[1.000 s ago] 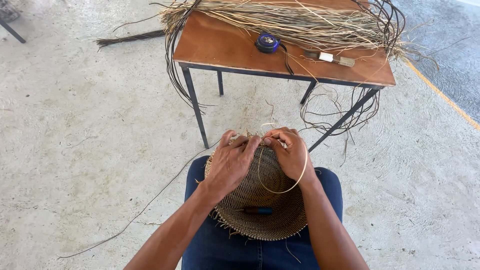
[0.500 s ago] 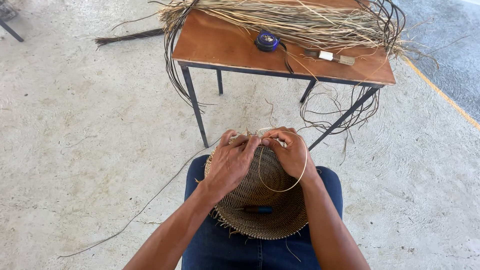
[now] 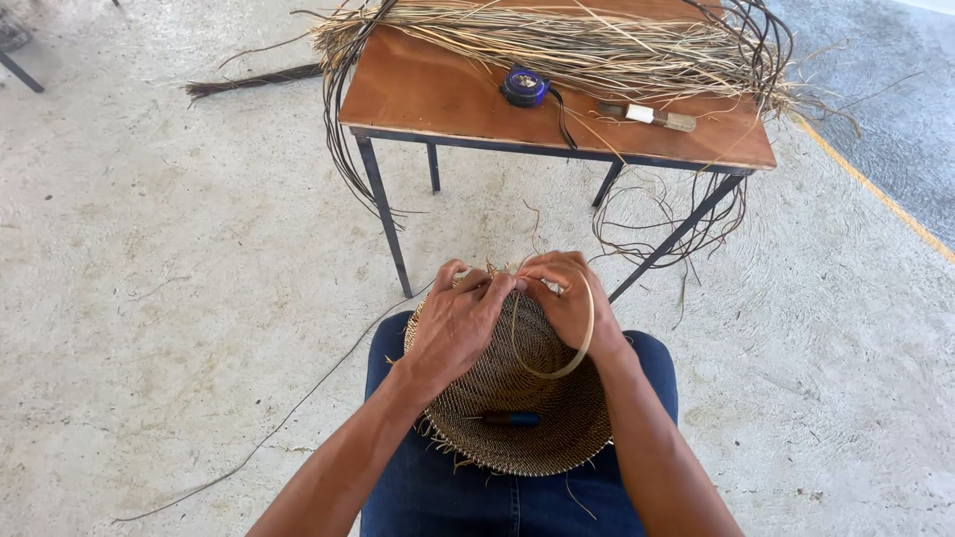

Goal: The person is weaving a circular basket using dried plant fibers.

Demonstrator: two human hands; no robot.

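At the twelve o'clock rim of the woven basket [image 3: 517,408], the pale strand [image 3: 582,343] is pinched by both closed hands, the left hand [image 3: 460,323] and right hand [image 3: 565,303], and is best drawn snug against the coil.

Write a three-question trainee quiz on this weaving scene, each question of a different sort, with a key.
1. True or false: the woven basket rests on the person's lap.
2. What does the right hand have looped beside it? A) a pale strip B) a metal chain C) a blue hose
3. What lies heaped across the wooden table?

Key: 1 true; 2 A; 3 a bundle of long dry fibres.
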